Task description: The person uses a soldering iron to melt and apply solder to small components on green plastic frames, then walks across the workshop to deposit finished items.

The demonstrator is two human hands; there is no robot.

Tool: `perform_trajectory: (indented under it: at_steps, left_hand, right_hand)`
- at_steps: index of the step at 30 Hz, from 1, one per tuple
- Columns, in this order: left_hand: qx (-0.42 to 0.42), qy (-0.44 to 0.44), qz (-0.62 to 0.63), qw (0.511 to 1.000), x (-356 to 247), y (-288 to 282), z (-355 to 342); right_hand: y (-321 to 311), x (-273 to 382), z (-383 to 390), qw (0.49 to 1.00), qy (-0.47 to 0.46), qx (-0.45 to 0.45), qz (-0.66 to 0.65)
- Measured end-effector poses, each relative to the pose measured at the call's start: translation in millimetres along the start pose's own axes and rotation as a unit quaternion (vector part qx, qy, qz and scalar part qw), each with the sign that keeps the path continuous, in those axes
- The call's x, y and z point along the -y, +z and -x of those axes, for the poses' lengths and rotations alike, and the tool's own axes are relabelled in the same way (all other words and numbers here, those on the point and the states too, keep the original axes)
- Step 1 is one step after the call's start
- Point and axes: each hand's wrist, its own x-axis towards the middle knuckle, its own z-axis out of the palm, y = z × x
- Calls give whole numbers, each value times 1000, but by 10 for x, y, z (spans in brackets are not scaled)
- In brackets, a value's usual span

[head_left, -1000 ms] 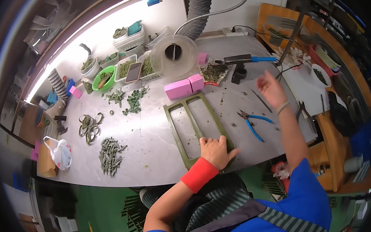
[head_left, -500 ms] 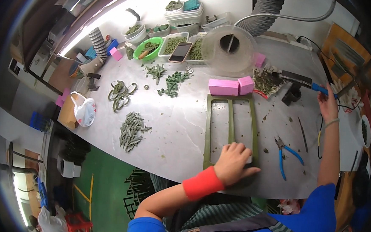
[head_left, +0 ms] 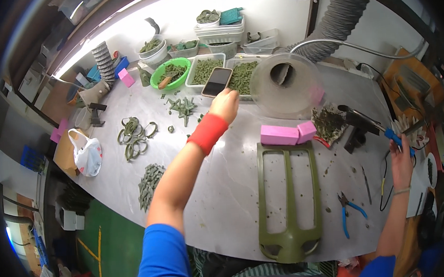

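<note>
My left hand [head_left: 224,107], with a red wristband, reaches to the back of the table beside the lower edge of a phone [head_left: 217,81]. Its fingers are bent together, and what they hold, if anything, is hidden. The phone leans on clear bins of small green pieces [head_left: 244,77]. At the right my right hand [head_left: 401,164] is closed around the blue handle of a soldering iron [head_left: 395,137], whose metal barrel lies on a black stand [head_left: 355,139]. Nearer to me lies an olive-green plastic frame [head_left: 288,195] with two long openings, touched by neither hand.
Pink blocks [head_left: 279,134] stand behind the frame. Blue-handled pliers [head_left: 349,213] and a thin pointed tool [head_left: 366,184] lie right of it. Green rings [head_left: 134,137] and a pile of green strips [head_left: 150,185] are on the left. A clear funnel hood [head_left: 286,96] stands at the back.
My left hand has left the near end of the frame and moved forward to the phone and bins. The whole frame now shows. My right hand still holds the soldering iron.
</note>
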Motion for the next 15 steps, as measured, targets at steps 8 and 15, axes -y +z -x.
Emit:
perform_trajectory:
  at_steps: [8, 15]
  left_hand:
    - [150, -102, -87, 980, 332, 714, -945]
    - [126, -122, -59, 983, 320, 557, -838]
  right_hand:
    - [-157, 86, 241, 999, -29, -16, 41]
    - [-150, -57, 101, 999, -22, -8, 42]
